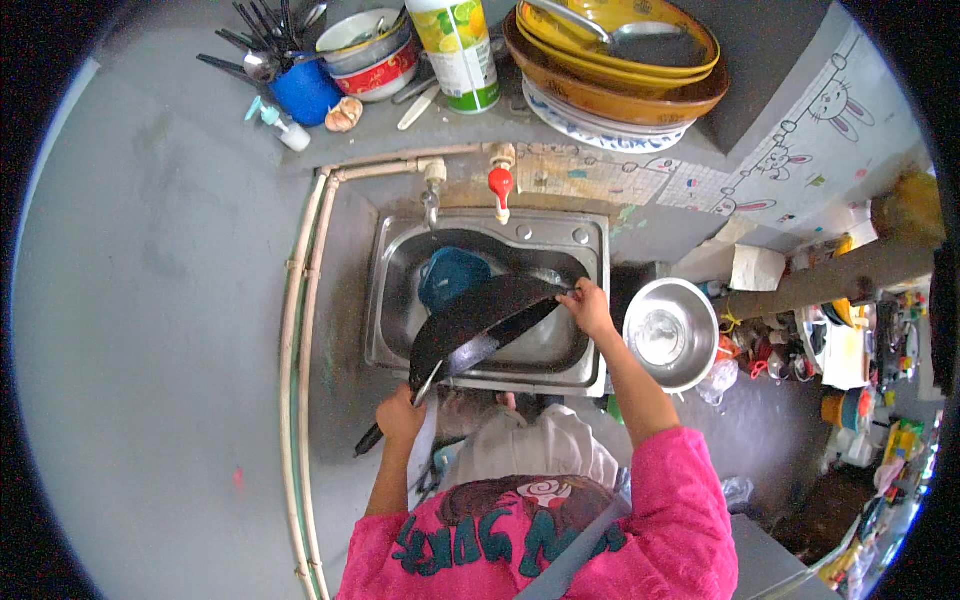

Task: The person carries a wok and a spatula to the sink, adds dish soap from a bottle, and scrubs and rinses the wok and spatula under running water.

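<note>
A dark wok [480, 315] is tilted on its side above the steel sink [487, 379]. My left hand [401, 415] grips its long handle, whose black end sticks out below the fist. At the opposite rim my right hand [586, 306] holds the wok by its small side handle, fingers pinched around it. A blue plastic basin or bowl [450, 274] lies in the sink, partly hidden behind the wok. Over the sink's back edge are a metal tap [430, 202] and a tap with a red handle [500, 184].
Right of the sink stands a steel basin [670, 334]. A ledge behind holds stacked yellow and brown dishes [615, 97], a printed bottle [457, 56], bowls [375, 71], a blue utensil holder [305, 91] and a pump bottle [289, 135]. Pipes [295, 360] run along the left wall.
</note>
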